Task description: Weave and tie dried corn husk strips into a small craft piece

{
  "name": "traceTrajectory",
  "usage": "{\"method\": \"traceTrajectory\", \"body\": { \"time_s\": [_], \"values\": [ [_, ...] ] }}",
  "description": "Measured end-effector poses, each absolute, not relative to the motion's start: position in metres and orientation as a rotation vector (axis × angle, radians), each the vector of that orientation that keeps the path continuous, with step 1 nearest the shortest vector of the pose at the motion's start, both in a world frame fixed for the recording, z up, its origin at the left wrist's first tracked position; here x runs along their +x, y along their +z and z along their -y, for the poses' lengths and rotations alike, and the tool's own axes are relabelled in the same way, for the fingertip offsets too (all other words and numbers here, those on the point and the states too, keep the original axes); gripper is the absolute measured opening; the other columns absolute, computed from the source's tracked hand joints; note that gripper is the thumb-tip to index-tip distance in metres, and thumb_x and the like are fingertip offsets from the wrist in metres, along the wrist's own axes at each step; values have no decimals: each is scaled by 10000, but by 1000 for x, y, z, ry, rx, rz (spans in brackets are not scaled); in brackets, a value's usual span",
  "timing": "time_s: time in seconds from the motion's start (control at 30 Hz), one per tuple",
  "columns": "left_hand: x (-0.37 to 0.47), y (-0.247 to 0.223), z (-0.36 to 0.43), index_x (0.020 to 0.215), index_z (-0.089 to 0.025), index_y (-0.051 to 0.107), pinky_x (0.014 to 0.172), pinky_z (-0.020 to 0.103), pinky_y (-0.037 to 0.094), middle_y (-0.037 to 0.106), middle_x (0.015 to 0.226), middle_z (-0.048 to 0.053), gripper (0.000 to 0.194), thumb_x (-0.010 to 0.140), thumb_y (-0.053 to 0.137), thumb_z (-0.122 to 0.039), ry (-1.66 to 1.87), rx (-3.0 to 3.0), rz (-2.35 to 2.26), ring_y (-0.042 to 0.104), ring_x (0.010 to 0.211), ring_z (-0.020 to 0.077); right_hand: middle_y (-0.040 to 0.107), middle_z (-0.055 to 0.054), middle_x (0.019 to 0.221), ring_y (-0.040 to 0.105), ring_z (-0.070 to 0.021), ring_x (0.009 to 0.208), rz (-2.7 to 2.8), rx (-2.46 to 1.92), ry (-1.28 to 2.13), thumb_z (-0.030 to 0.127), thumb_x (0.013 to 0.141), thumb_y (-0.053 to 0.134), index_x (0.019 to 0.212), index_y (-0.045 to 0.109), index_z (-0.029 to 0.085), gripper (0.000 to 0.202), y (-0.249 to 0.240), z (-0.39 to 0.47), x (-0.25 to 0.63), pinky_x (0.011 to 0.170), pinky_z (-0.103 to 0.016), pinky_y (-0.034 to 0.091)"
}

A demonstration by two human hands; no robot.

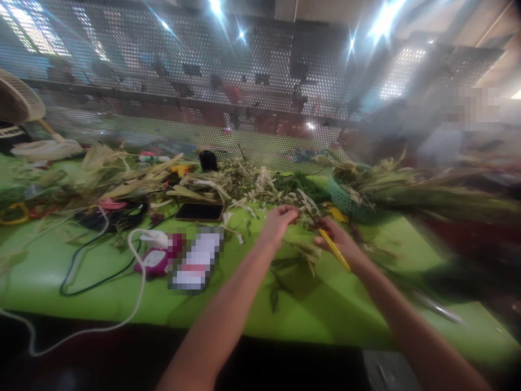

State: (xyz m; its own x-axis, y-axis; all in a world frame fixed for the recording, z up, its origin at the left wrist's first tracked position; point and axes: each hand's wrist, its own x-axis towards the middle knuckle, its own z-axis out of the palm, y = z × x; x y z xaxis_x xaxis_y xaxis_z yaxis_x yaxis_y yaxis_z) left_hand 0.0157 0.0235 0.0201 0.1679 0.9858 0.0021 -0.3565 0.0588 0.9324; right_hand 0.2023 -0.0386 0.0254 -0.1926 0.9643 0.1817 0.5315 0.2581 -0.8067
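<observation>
My left hand [281, 221] is closed in a pinch above the green table, beside dry leaf strips [309, 202]; what sits between its fingertips is too small to make out. To its right, my right hand [337, 239] is wrapped round a slim yellow-handled tool [334, 250]. The handle slants back toward the wrist, and its working end is unclear. Below the hands, a curled leaf [307, 253] and dark green leaf pieces [274, 296] lie on the table [244, 304].
Dried husks and scraps [138, 182] heap along the back. A green basket [345, 198] stands at right beside long leaf bundles [431, 190]. At left are a black phone [199, 212], a blurred-out screen [197, 260], a purple item [157, 262] and a white cable [140, 288]. Perforated metal panel [260, 98] behind.
</observation>
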Motion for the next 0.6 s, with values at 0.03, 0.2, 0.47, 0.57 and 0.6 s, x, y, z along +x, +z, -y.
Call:
{"method": "traceTrajectory", "body": {
  "time_s": [0.03, 0.2, 0.47, 0.57, 0.6],
  "values": [
    [16, 20, -24, 728, -154, 700, 661, 257, 398, 617, 638, -9, 160, 637, 716, -285, 1216, 990, -835, 510, 601, 98, 617, -8, 783, 603, -199, 770, 1804, -1380, 787, 557, 761, 687, 1041, 584, 223, 448, 27, 39, 200, 623, -266, 473],
    [14, 16, -26, 749, -158, 708, 680, 258, 406, 640, 685, 4, 203, 638, 754, -322, 1213, 944, -798, 539, 653, 104, 634, -3, 710, 554, -149, 552, 1696, -1518, 740, 572, 757, 663, 958, 613, 205, 421, 30, 44, 200, 483, -246, 408],
    [14, 13, -30, 792, -173, 713, 616, 257, 363, 568, 620, -26, 232, 622, 798, -305, 1259, 848, -802, 455, 577, 77, 752, -65, 881, 690, -266, 714, 2003, -1891, 199, 356, 802, 603, 1045, 668, 241, 276, 15, 71, 281, 604, -347, 494],
    [14, 12, -31, 813, -176, 705, 628, 249, 370, 597, 684, -19, 258, 618, 811, -307, 1264, 845, -788, 475, 606, 72, 740, -77, 1071, 701, -309, 874, 2166, -1932, 164, 289, 786, 593, 1105, 676, 268, 331, 11, 82, 316, 672, -394, 521],
    [14, 12, -30, 816, -177, 699, 631, 247, 373, 604, 705, -18, 260, 621, 810, -307, 1261, 848, -793, 482, 614, 72, 730, -83, 1115, 695, -317, 919, 2217, -1923, 183, 274, 784, 597, 1131, 679, 279, 356, 10, 84, 324, 705, -410, 526]
  ]
}}
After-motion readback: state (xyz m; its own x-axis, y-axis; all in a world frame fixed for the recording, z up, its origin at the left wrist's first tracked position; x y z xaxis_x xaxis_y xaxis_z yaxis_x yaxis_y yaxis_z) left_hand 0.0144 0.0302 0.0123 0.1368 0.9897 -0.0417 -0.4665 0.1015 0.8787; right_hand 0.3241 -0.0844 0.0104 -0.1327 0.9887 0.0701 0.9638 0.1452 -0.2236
